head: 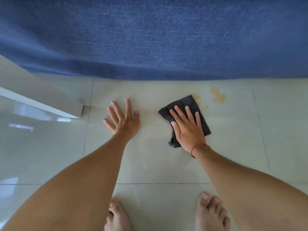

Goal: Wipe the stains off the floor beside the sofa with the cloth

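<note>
A folded dark grey cloth [188,104] lies flat on the pale tiled floor [150,160] in front of the blue sofa [153,39]. My right hand [186,127] presses down on the cloth with fingers spread. Yellow-orange stains [217,95] mark the tile just right of and beyond the cloth, and one patch touches the cloth's far corner. My left hand [123,119] rests flat on the bare floor to the left, fingers apart, holding nothing.
A white furniture panel [50,104] juts in from the left, ending near my left hand. The sofa's base runs across the whole far side. My bare feet [211,212] stand at the bottom edge.
</note>
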